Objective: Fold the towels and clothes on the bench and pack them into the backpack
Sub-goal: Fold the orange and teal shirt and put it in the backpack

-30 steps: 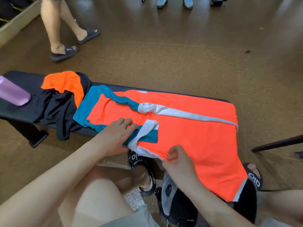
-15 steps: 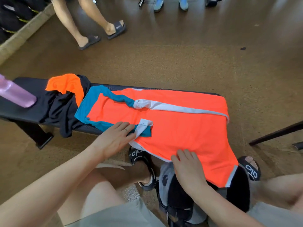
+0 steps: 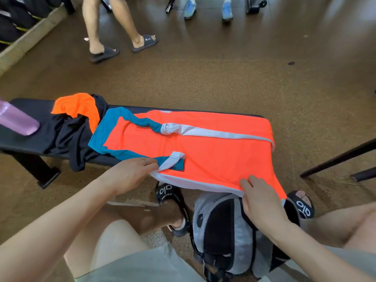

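Observation:
An orange shirt (image 3: 215, 153) with teal and white trim lies spread flat along the black bench (image 3: 26, 139), its near edge hanging off the front. My left hand (image 3: 130, 174) pinches that near edge beside the folded-in sleeve. My right hand (image 3: 258, 198) grips the same edge further right, fingers on top of the cloth. A crumpled black and orange garment (image 3: 73, 127) sits on the bench to the left. The grey and black backpack (image 3: 225, 233) stands on the floor between my feet, below the shirt's edge.
A purple bottle (image 3: 16, 121) lies at the bench's left end. A person in dark slides (image 3: 105, 52) walks across the brown floor behind the bench. Another person's blue shoes (image 3: 190, 10) stand at the top. Dark metal legs (image 3: 337, 161) reach in from the right.
My right hand has slid to the right along the shirt's near edge. My left hand has shifted from the folded sleeve down to the edge. The person behind walked to the right.

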Available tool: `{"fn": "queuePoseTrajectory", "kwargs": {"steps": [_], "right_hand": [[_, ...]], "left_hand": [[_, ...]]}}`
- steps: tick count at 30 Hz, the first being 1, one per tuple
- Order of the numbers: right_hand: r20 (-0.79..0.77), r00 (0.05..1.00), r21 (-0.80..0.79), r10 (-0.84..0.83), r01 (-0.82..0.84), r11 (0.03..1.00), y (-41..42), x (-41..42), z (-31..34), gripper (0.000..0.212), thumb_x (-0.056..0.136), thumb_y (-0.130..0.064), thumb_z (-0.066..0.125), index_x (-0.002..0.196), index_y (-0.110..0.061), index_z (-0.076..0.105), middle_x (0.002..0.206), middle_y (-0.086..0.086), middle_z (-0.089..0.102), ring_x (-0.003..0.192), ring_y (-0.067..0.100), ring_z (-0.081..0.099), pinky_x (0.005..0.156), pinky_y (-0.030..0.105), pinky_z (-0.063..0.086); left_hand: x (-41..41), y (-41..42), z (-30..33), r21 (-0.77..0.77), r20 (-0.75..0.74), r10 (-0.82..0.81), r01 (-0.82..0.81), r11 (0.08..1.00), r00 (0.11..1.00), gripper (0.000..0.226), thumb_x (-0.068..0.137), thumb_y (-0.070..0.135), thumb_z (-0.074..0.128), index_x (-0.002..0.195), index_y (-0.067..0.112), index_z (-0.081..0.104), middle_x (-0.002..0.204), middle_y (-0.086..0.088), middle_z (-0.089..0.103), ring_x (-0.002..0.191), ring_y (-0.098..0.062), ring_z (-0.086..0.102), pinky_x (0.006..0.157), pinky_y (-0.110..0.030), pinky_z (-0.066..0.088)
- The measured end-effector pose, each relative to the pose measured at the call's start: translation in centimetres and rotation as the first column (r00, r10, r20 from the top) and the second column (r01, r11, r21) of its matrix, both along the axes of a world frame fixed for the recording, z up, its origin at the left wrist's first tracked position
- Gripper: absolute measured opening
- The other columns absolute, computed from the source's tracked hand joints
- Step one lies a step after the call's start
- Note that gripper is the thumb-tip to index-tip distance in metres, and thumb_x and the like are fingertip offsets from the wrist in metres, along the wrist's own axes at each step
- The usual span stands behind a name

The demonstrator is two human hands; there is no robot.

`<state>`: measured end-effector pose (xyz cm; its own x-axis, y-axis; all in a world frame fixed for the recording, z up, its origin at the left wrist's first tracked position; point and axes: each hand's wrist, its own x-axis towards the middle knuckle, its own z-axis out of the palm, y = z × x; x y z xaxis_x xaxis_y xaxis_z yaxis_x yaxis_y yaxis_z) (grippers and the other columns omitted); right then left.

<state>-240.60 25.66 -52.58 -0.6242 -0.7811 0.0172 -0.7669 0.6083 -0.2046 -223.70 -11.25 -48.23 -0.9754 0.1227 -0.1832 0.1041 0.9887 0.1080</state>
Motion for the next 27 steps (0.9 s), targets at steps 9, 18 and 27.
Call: {"fn": "queuePoseTrajectory", "kwargs": {"steps": [9,18,27], "right_hand": [[0.239,0.969,-0.079,-0.058,0.079,0.994,1.2,-1.3,1.4,0.02,0.095,-0.006,0.053,0.111,-0.018,0.052,0.094,0.001,0.046,0.079,0.032,0.053,0.061,0.045,0.046],[0.025,0.936,0.033,0.352,-0.353,0.935,1.7,-3.8,4.8,0.024,0.085,-0.04,0.06,0.099,-0.022,0.053,0.086,-0.006,0.045,0.067,0.022,0.056,0.046,0.038,0.044],[-0.135,0.877,0.042,0.462,-0.461,0.887,3.3,-6.6,5.2,0.034,0.064,-0.003,0.058,0.089,-0.023,0.045,0.077,-0.001,0.046,0.062,0.027,0.051,0.045,0.033,0.033]], "left_hand": [[-0.4,0.1,0.5,-0.001,-0.023,-0.047,0.047,0.999,0.999,0.011,0.083,0.014,0.054,0.094,0.016,0.056,0.116,-0.002,0.062,0.106,-0.022,0.055,0.088,-0.034,0.043],[-1.1,-0.4,2.1,0.179,0.099,0.262,-0.277,0.944,0.96,0.026,0.091,0.02,0.054,0.081,0.031,0.033,0.067,0.008,0.05,0.061,-0.011,0.048,0.057,-0.035,0.037],[-1.3,-1.5,2.3,0.242,0.124,0.253,-0.276,0.93,0.96,0.016,0.086,0.024,0.055,0.08,0.031,0.042,0.075,0.01,0.051,0.07,-0.011,0.05,0.063,-0.041,0.044]]}}
